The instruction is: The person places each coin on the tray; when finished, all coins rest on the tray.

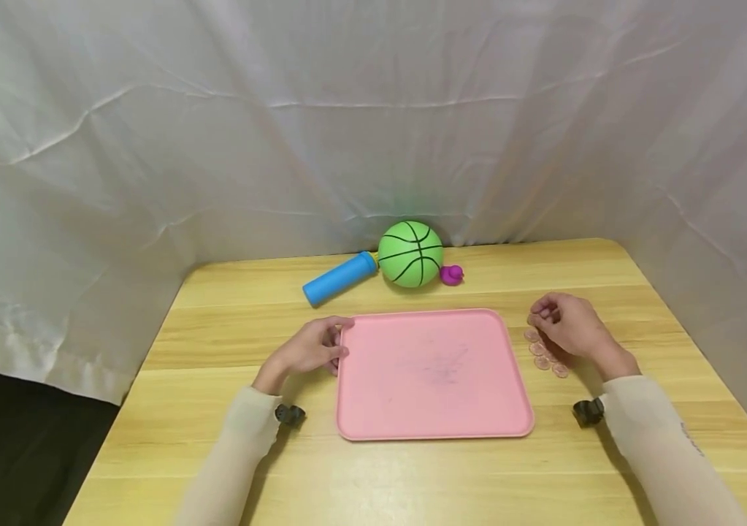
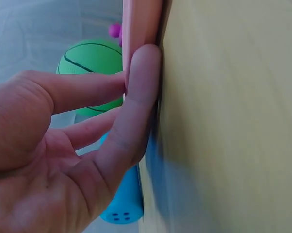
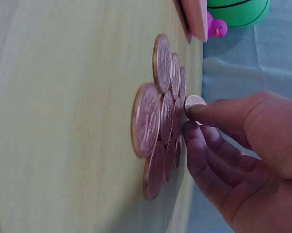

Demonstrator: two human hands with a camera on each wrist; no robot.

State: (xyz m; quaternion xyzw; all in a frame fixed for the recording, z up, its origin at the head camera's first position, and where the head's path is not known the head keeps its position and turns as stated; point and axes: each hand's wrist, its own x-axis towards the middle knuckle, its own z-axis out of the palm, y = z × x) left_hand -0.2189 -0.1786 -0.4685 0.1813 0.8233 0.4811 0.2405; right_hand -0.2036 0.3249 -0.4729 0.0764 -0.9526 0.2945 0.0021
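My left hand [image 1: 307, 346] pinches the left rim of a pink tray [image 1: 373, 420] that lies on the table. In the left wrist view the thumb [image 2: 95, 90] is on top of the tray's edge and a finger [image 2: 142, 80] lies along its side. At the tray's right, my right hand [image 1: 573, 325] pinches a copper coin [image 3: 195, 103] with thumb and fingers. Several more copper coins [image 1: 542, 362] lie flat and close together under and beside that hand. Some of them are covered by it in the head view.
Behind the tray a green ball [image 1: 410, 254] with black lines stands against the pale curtain [image 1: 373, 146]. To its left lies a blue cylinder [image 1: 340, 279], to its right a purple toy duck [image 1: 452, 275]. All are on a wooden table [image 1: 360, 482].
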